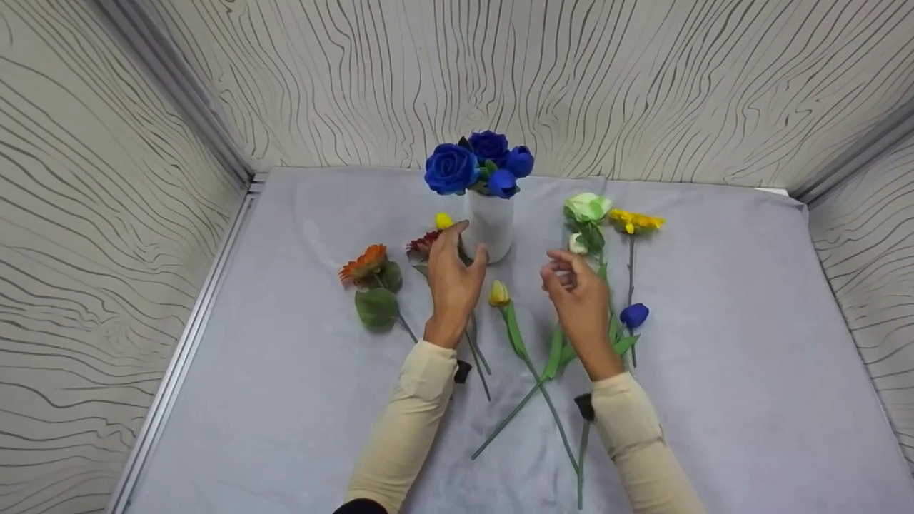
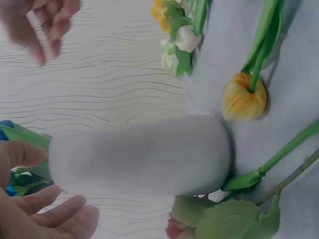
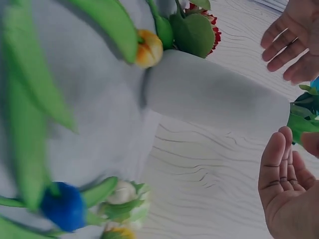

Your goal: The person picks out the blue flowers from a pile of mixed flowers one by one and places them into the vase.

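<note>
A white vase [image 1: 491, 225] stands upright toward the back of the table, holding several blue flowers [image 1: 480, 165], roses and tulips. My left hand [image 1: 457, 278] hovers in front of the vase's left side, fingers apart and holding nothing. To the right of the vase is my right hand [image 1: 582, 300], its fingers loosely bent around nothing. In the left wrist view the vase [image 2: 139, 157] appears sideways, with the left hand [image 2: 45, 199] near its mouth. The right wrist view shows the right hand [image 3: 291, 189] beside the vase's top.
A yellow tulip [image 1: 499, 293] lies between my arms. On the left are an orange gerbera [image 1: 365, 264] and a dark red flower [image 1: 423, 245], partly hidden. White flowers [image 1: 588, 208], a yellow daisy-like flower [image 1: 637, 221] and a blue tulip [image 1: 634, 315] lie right. Patterned walls [image 1: 500, 71] enclose the table.
</note>
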Demonstrator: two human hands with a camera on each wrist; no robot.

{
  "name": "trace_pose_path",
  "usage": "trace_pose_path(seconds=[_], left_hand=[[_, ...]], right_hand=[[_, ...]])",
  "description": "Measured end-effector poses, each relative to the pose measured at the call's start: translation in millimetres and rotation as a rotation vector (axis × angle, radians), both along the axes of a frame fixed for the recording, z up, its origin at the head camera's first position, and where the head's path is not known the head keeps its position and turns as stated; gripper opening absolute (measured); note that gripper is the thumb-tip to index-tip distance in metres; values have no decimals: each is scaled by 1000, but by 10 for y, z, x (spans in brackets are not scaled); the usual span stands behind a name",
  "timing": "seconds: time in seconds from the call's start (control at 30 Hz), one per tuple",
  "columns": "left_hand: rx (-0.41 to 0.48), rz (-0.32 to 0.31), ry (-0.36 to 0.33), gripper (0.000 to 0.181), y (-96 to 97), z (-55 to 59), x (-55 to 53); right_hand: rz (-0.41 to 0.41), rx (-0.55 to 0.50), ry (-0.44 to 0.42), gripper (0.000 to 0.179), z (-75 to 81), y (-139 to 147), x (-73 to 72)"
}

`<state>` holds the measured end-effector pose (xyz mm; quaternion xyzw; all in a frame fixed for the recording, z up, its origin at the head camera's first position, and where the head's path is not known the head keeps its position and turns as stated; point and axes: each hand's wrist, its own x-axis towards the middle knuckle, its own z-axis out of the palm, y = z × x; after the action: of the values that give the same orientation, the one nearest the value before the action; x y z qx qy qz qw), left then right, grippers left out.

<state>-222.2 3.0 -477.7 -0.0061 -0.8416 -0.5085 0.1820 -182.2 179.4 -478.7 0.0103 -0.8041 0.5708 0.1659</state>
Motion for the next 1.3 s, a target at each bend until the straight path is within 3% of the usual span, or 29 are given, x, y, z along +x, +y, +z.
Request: trace_pose_path(seconds=[0.1, 0.33, 0.57, 0.73, 0.83, 1.1, 1.3], left_hand=[[8, -14, 33, 38, -4, 15, 117], [-22, -50, 50, 34, 15, -20, 369], [-55, -65, 66, 31, 65, -96, 559], [-131, -104, 124, 31, 108, -182, 696], [-189, -141, 138, 31, 138, -241, 776], [-277, -198, 64, 35, 213, -429, 1014], [-386, -250, -15, 40, 284, -601, 1200]], right_hand=[[-30, -35, -42, 27, -23, 47, 167], [-61, -47, -99, 24, 150, 4, 497], [-76, -73, -138, 23, 89, 32, 660], [-87, -86, -177, 23, 25, 58, 752], [-99, -87, -198, 23, -64, 81, 809], [-139, -83, -332, 25, -590, 197, 896], [-186, -52, -427, 25, -730, 227, 933]])
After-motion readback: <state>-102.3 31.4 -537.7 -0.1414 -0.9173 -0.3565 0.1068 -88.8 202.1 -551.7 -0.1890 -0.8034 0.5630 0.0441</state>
